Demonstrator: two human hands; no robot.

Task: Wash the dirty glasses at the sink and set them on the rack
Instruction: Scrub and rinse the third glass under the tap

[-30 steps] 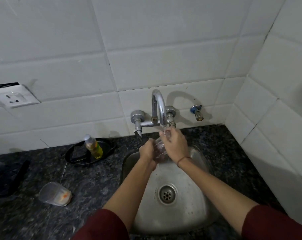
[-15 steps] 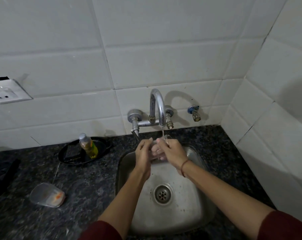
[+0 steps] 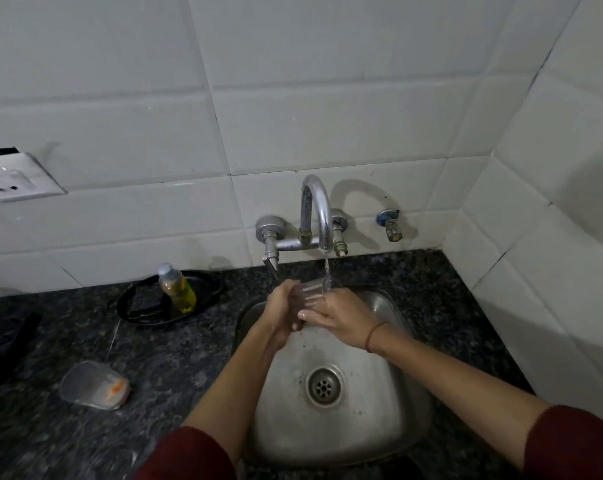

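A clear glass [image 3: 312, 292] is held under the running tap [image 3: 316, 216] over the steel sink [image 3: 390, 393]. My left hand [image 3: 282, 315] grips the glass from the left. My right hand [image 3: 338, 318] wraps round it from the right, fingers curled across its lower part. A thin stream of water falls onto the glass's rim. Most of the glass is hidden between the two hands. No rack is in view.
A black tray [image 3: 203, 289] with a yellow soap bottle [image 3: 179, 289] stands on the dark granite counter [image 3: 68, 427], left of the sink. A clear plastic container [image 3: 92, 386] lies on its side nearer me. Tiled walls close the back and right; a wall socket [image 3: 13, 180] is at left.
Both hands have stayed under the tap, turning and shifting the glass slightly. The view has drifted a little, so the sink sits lower and more to the left in frame.
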